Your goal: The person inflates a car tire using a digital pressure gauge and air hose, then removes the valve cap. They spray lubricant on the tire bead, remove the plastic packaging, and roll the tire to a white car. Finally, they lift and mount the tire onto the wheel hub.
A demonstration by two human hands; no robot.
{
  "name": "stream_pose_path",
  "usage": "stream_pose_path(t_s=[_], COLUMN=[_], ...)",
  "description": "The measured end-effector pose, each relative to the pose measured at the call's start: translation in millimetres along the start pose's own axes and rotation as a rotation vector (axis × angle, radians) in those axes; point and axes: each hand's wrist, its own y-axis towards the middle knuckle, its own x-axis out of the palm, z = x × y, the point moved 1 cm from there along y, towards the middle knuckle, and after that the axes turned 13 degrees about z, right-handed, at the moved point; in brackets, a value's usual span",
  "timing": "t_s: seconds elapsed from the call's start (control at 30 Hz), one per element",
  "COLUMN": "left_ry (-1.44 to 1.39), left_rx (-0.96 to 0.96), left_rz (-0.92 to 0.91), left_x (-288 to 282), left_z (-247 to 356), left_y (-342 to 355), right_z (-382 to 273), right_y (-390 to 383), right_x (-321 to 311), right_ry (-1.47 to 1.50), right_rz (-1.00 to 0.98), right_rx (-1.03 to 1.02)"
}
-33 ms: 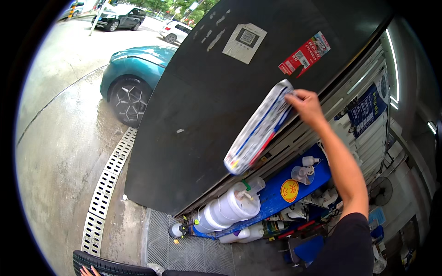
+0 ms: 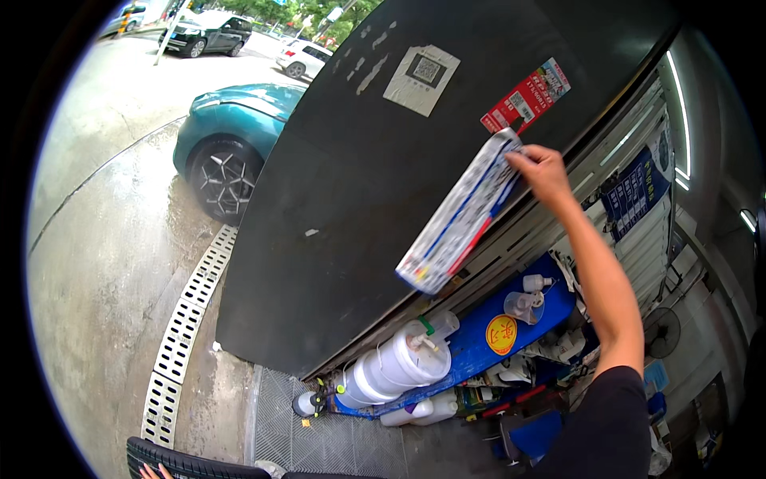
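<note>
My right hand (image 2: 542, 172) is raised in front of the dark panel, thumb and fingers pinching the upper end of a long printed label (image 2: 463, 211). The label is a white strip with blue and red bands, hanging slantwise down to the left, slightly blurred. At the bottom left edge, the fingertips of my left hand (image 2: 156, 473) rest apart on the tread of a black tyre (image 2: 187, 461); most of that hand is out of the picture.
A big dark panel (image 2: 319, 184) carries a white code sheet (image 2: 423, 78) and a red sticker (image 2: 527, 96). Below stand a white bucket (image 2: 407, 359) and a blue bench (image 2: 467, 347). A teal car (image 2: 239, 108) is at the left, beyond a drain grate (image 2: 179, 335).
My right hand has moved a little to the right, carrying the label with it. The label's lower end has swung slightly up and right. My left hand stays at the tyre.
</note>
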Motion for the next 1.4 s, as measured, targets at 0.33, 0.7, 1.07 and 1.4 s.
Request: stream_pose_path(t_s=[0.33, 0.7, 1.07, 1.4], left_ry=[0.179, 0.243, -0.16, -0.519], left_rx=[0.13, 0.092, -0.202, -0.219], left_rz=[0.3, 0.189, -0.116, -0.343], left_x=[-8, -52, -1, 73], left_z=[19, -30, 15, -125], left_y=[-25, -62, 23, 112], right_z=[12, 27, 1, -266], right_y=[188, 197, -219, -647], right_x=[-107, -15, 228, 542], right_ry=[-0.133, -1.0, -0.052, 0.583], right_rz=[0.358, 0.889, 0.055, -1.471], right_rx=[-0.12, -0.481, -0.296, 0.039])
